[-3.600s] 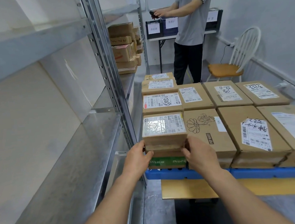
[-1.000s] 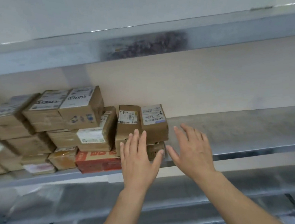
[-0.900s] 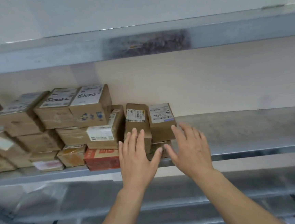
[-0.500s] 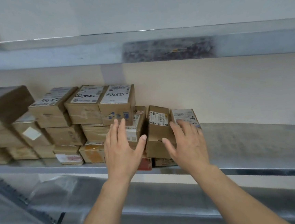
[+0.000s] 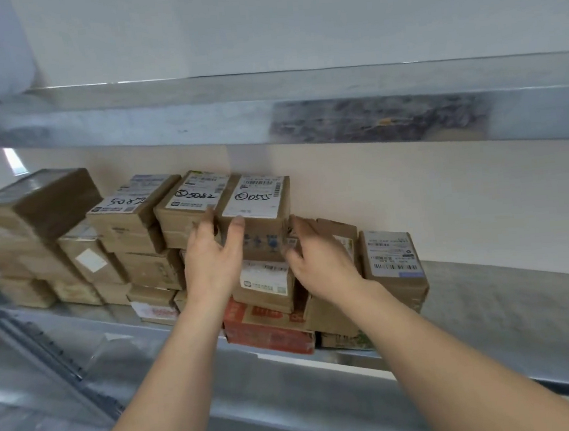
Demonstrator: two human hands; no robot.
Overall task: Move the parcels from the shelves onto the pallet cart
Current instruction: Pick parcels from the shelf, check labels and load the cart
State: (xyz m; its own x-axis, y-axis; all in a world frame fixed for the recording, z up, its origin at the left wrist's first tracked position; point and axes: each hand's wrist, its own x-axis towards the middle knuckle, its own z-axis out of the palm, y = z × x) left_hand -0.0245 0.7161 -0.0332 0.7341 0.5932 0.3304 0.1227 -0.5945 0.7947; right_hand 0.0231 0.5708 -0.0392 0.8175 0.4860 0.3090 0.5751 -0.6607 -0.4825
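Observation:
Several brown cardboard parcels are stacked on the metal shelf. The top right parcel of the stack carries a white label with handwritten digits. My left hand grips its left front corner, fingers in the gap beside the neighbouring parcel and thumb on the front face. My right hand holds its right side, fingers curled against the edge. The parcel still rests on the parcels below it. The pallet cart is out of view.
Two upright parcels stand right of my hands, and a red box lies at the bottom front. The upper shelf hangs close above the stack. A shelf upright slants at the lower left. The shelf's right part is bare metal.
My view turned from the pallet cart to the shelf. Both hands have moved up and forward from open reaching to taking hold of the top labelled parcel.

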